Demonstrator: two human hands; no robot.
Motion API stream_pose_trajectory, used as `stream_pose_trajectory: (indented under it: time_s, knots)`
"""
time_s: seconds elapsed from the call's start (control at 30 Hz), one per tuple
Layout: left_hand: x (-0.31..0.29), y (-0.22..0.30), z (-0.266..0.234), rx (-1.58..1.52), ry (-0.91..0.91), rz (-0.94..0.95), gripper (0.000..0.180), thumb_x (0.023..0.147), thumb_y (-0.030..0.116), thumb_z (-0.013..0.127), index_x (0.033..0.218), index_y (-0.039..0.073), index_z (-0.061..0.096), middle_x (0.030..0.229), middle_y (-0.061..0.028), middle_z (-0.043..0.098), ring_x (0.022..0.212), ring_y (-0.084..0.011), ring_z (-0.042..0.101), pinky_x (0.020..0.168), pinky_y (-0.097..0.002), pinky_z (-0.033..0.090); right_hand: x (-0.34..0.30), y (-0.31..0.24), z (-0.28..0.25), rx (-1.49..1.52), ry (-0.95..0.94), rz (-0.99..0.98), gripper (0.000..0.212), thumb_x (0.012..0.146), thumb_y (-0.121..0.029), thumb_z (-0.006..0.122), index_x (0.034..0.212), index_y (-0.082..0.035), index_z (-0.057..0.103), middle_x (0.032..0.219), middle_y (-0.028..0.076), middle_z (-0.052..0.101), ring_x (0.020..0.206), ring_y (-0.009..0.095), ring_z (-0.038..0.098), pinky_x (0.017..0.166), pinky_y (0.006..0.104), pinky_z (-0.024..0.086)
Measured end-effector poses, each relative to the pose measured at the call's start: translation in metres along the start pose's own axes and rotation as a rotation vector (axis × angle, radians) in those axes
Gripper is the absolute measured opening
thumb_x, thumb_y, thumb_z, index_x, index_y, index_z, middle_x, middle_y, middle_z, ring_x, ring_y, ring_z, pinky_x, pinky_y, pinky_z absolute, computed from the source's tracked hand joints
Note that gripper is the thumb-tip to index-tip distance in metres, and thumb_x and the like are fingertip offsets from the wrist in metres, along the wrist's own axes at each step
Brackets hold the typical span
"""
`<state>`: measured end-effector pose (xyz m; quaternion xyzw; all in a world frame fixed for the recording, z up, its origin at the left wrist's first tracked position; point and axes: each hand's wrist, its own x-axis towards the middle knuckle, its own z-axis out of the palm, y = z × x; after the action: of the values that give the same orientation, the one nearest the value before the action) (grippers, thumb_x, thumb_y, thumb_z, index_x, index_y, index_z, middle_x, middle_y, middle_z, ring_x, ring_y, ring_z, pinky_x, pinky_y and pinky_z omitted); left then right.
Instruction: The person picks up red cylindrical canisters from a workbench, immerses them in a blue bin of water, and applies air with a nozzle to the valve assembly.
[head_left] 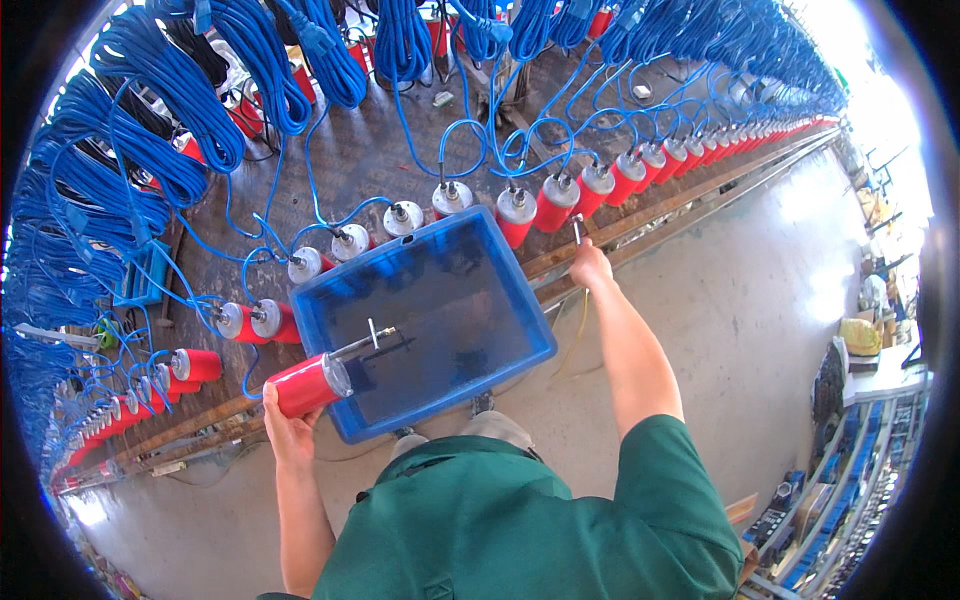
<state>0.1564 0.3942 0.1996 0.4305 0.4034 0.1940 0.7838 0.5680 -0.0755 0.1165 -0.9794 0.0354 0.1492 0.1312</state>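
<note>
My left hand [290,425] is closed round a red cylinder [302,387] with a silver end cap. From that cap a thin metal rod with a crosspiece [373,336] sticks out over a blue plastic tray [535,352]. The cylinder lies tilted above the tray's lower left rim. My right hand [591,266] grips a short shiny metal rod [578,229], whose exact kind I cannot make out. It is out past the tray's right side, close to a standing red cylinder [556,203] with a blue cable. The tray's floor is dark, with a thin sheen on it.
Red cylinders [627,178] with silver caps and blue cables line the edge of a brown bench [350,150], running off both ways. Coiled blue cables [165,90] hang along the back. A metal rack with parts [810,510] stands at lower right, beyond the grey floor [740,330].
</note>
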Motion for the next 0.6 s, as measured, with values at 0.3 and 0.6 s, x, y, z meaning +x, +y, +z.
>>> stream_pose_trajectory:
  time_s: [0.3, 0.6]
  knots:
    - [0.005, -0.003, -0.003, -0.058, -0.072, -0.019, 0.060, 0.105, 0.059, 0.060, 0.137, 0.009, 0.058, 0.131, -0.0139, 0.071, 0.119, -0.0317, 0.072, 0.099, -0.0516, 0.063, -0.173, -0.053, -0.092, 1.160, -0.037, -0.441, 0.037, 0.116, -0.021, 0.049, 0.151, -0.007, 0.050, 0.074, 0.002, 0.056, 0.056, 0.010, 0.053, 0.055, 0.0280, 0.048]
    - [-0.002, 0.001, 0.001, -0.077, -0.128, -0.047, 0.061, 0.102, 0.059, 0.065, 0.137, 0.010, 0.058, 0.128, -0.0124, 0.072, 0.113, -0.0290, 0.074, 0.093, -0.0453, 0.064, -0.232, -0.171, -0.061, 1.113, -0.338, -0.478, 0.022, 0.115, -0.023, 0.052, 0.127, -0.005, 0.051, 0.086, 0.000, 0.054, 0.077, 0.008, 0.049, 0.068, 0.0254, 0.044]
